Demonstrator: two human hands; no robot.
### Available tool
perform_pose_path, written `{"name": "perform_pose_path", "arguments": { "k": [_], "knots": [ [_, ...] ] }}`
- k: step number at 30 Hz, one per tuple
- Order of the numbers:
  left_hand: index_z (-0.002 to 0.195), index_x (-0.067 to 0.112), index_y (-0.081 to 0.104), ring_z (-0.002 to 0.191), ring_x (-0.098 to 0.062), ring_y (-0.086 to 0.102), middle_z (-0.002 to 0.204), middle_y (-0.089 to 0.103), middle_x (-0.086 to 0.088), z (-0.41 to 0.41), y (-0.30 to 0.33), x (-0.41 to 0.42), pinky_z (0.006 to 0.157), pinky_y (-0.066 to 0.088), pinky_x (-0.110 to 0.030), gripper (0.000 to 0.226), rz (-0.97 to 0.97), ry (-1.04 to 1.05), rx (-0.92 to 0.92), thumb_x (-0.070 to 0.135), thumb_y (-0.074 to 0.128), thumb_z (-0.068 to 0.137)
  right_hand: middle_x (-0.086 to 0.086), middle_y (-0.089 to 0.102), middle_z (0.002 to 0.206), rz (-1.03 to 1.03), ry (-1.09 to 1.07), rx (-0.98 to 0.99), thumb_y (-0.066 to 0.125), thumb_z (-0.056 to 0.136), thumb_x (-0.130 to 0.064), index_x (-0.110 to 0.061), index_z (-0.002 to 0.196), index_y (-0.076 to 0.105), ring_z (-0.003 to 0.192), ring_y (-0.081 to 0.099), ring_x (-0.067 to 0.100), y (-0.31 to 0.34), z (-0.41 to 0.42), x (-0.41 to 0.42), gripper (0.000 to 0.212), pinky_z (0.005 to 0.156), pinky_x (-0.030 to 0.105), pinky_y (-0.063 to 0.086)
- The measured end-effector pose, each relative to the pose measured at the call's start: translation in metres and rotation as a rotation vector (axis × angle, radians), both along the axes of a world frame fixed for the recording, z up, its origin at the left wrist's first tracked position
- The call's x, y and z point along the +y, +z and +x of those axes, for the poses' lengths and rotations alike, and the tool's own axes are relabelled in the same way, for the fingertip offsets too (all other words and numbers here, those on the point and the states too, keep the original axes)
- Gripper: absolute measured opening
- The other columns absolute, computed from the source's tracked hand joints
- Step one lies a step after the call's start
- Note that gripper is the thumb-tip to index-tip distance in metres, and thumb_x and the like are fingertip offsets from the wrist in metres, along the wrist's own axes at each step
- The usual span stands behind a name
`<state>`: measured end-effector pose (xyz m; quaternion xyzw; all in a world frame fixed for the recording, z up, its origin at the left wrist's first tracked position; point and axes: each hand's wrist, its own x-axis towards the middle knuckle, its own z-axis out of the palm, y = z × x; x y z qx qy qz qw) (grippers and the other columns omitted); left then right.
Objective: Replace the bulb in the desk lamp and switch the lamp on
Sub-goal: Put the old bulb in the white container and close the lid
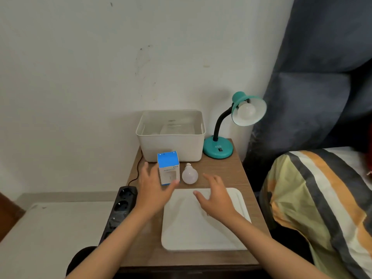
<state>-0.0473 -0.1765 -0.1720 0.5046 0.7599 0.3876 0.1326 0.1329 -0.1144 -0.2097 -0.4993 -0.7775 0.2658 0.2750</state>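
Observation:
A teal desk lamp (218, 148) stands at the back right of the small wooden table (221, 172), its shade tilted toward me with a white bulb (246, 110) screwed in and unlit. A loose white bulb (189, 174) lies on the table. Left of it stands a blue and white bulb box (168, 168). My left hand (153, 186) is open, fingers spread, just left of the box with the thumb near its lower front. My right hand (215, 196) hovers open over the white tray (201, 234), just right of and below the loose bulb.
A white plastic bin (171, 146) sits at the back of the table against the wall. A black power strip (120, 208) hangs off the table's left edge with a black cable (137, 170) running up. A bed with a striped cover (322, 198) is at the right.

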Motion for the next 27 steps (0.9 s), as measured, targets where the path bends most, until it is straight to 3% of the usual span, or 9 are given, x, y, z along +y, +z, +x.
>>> {"name": "perform_pose_path", "arguments": {
  "k": [5, 8, 10, 12, 16, 20, 24, 27],
  "knots": [
    [0.138, 0.006, 0.027, 0.136, -0.032, 0.026, 0.143, 0.027, -0.017, -0.035, 0.023, 0.063, 0.11, 0.029, -0.042, 0.078, 0.012, 0.142, -0.031, 0.042, 0.065, 0.08, 0.005, 0.04, 0.13, -0.079, 0.074, -0.075, 0.066, 0.08, -0.033, -0.033, 0.141, 0.028, 0.111, 0.053, 0.021, -0.008, -0.038, 0.046, 0.072, 0.087, 0.029, 0.047],
    [0.143, 0.006, 0.014, 0.138, -0.034, 0.019, 0.149, 0.019, -0.018, -0.052, 0.025, 0.092, 0.111, 0.029, -0.047, 0.091, -0.018, 0.206, -0.031, 0.049, 0.063, 0.079, 0.003, 0.036, 0.13, -0.107, 0.098, -0.177, 0.064, 0.08, -0.041, -0.038, 0.141, 0.027, 0.109, 0.054, 0.023, -0.02, -0.047, 0.063, 0.071, 0.081, 0.034, 0.051],
    [0.145, 0.005, 0.008, 0.141, -0.035, 0.014, 0.152, 0.013, -0.018, -0.061, 0.027, 0.107, 0.114, 0.024, -0.048, 0.097, -0.032, 0.232, -0.034, 0.053, 0.061, 0.079, 0.004, 0.039, 0.129, -0.097, 0.11, -0.164, 0.064, 0.08, -0.041, -0.036, 0.138, 0.034, 0.11, 0.054, 0.024, -0.026, -0.05, 0.07, 0.065, 0.085, 0.036, 0.051],
    [0.145, 0.004, 0.006, 0.14, -0.036, 0.015, 0.151, 0.014, -0.02, -0.066, 0.028, 0.12, 0.114, 0.025, -0.05, 0.1, -0.036, 0.254, -0.045, 0.057, 0.06, 0.078, 0.003, 0.044, 0.122, -0.079, 0.098, -0.078, 0.065, 0.08, -0.036, -0.031, 0.133, 0.043, 0.106, 0.055, 0.022, -0.029, -0.048, 0.072, 0.058, 0.086, 0.031, 0.05],
    [0.145, 0.003, 0.005, 0.135, -0.039, 0.022, 0.146, 0.018, -0.022, -0.07, 0.026, 0.136, 0.104, 0.035, -0.052, 0.103, -0.024, 0.317, -0.093, 0.057, 0.061, 0.077, -0.001, 0.047, 0.112, 0.015, 0.103, 0.21, 0.066, 0.075, -0.022, -0.027, 0.12, 0.047, 0.097, 0.052, 0.005, -0.021, -0.038, 0.07, 0.048, 0.077, 0.007, 0.04],
    [0.144, 0.002, 0.009, 0.13, -0.04, 0.026, 0.141, 0.024, -0.021, -0.073, 0.021, 0.141, 0.098, 0.039, -0.051, 0.104, 0.004, 0.347, -0.074, 0.057, 0.064, 0.074, 0.0, 0.05, 0.11, 0.167, 0.153, 0.453, 0.07, 0.075, -0.026, -0.023, 0.114, 0.048, 0.1, 0.052, 0.008, 0.014, -0.036, 0.076, 0.045, 0.083, 0.013, 0.042],
    [0.143, 0.002, 0.013, 0.13, -0.039, 0.028, 0.14, 0.025, -0.02, -0.078, 0.02, 0.143, 0.098, 0.039, -0.05, 0.106, 0.013, 0.351, -0.074, 0.059, 0.066, 0.071, 0.001, 0.047, 0.107, 0.351, 0.075, 0.45, 0.074, 0.075, -0.029, -0.028, 0.109, 0.047, 0.097, 0.047, 0.0, 0.067, -0.057, 0.109, 0.043, 0.077, 0.009, 0.038],
    [0.142, 0.0, 0.016, 0.129, -0.04, 0.03, 0.139, 0.027, -0.021, -0.08, 0.02, 0.145, 0.1, 0.038, -0.05, 0.107, 0.021, 0.359, -0.075, 0.058, 0.069, 0.069, 0.001, 0.045, 0.109, 0.316, 0.048, 0.333, 0.071, 0.078, -0.034, -0.024, 0.115, 0.049, 0.091, 0.043, -0.003, 0.101, -0.083, 0.151, 0.045, 0.069, 0.006, 0.035]
  ]
}}
